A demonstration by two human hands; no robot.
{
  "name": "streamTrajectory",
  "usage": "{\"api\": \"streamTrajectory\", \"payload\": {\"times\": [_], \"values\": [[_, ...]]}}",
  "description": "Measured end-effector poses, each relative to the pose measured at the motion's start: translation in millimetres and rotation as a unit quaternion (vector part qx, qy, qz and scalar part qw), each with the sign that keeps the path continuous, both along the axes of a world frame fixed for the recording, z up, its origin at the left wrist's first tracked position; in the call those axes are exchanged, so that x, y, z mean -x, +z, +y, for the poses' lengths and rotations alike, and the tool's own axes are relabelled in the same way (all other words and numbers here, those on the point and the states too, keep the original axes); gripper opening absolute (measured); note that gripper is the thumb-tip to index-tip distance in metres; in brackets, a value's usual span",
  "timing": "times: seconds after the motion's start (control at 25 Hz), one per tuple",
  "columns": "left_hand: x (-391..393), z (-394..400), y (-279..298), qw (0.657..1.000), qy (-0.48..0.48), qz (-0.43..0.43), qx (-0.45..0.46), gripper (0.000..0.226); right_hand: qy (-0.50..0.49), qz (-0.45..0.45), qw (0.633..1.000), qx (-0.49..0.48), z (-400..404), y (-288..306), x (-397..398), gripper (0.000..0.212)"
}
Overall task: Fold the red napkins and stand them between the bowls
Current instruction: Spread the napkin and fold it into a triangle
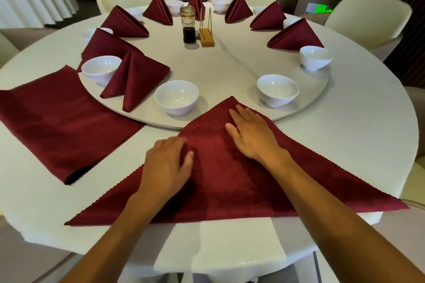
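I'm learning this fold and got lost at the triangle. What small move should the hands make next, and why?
Probably bring one bottom corner up to the top point. The napkin lies flat as a triangle, both hands pressing it: left hand near the left edge, right hand near the apex. The standing napkin beside the bowl shows further folds, which this one lacks.

Round white table [345, 144], cream chairs [368, 18], sauce btl [189, 27], gold stand [206, 34]
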State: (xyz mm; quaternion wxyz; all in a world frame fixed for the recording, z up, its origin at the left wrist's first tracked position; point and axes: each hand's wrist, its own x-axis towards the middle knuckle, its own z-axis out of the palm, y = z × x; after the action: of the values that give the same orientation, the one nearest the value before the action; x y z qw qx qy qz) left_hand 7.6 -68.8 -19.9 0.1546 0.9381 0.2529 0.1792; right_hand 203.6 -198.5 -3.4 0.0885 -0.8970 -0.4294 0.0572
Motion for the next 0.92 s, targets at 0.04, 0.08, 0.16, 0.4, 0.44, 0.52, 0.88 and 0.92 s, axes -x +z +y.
{"api": "streamTrajectory", "payload": {"times": [0.04,0.08,0.16,0.4,0.44,0.52,0.88,0.92], "values": [[-8.8,10.8,3.1,0.999,0.024,0.015,0.039,0.039,-0.007,0.008,1.000,0.014,7.6,-2.2,-5.8,0.057],[-16.7,19.6,4.1,0.995,0.039,0.027,0.083,0.038,-0.014,0.008,1.000,0.011,11.9,-4.5,-11.0,0.056],[-26.9,29.0,3.8,0.986,0.047,0.030,0.158,0.037,-0.022,-0.018,1.000,-0.012,16.3,-7.5,-18.5,0.055],[-37.9,43.0,-3.2,0.955,0.069,-0.065,0.281,0.011,-0.008,-0.014,1.000,0.017,21.7,-12.3,-27.4,0.057],[-38.5,44.0,-2.8,0.952,0.070,-0.078,0.287,0.009,-0.009,-0.012,1.000,0.014,22.5,-12.2,-28.6,0.057],[-39.3,44.7,-2.1,0.946,0.077,-0.100,0.297,0.013,-0.011,-0.008,1.000,0.010,24.0,-12.0,-30.9,0.057],[-37.7,44.0,-2.6,0.942,0.072,-0.150,0.293,0.015,-0.011,-0.006,1.000,0.013,29.0,-14.3,-37.7,0.057],[-37.5,43.9,-2.7,0.941,0.073,-0.153,0.294,0.015,-0.011,-0.010,1.000,0.014,29.2,-15.1,-37.4,0.057]]}}
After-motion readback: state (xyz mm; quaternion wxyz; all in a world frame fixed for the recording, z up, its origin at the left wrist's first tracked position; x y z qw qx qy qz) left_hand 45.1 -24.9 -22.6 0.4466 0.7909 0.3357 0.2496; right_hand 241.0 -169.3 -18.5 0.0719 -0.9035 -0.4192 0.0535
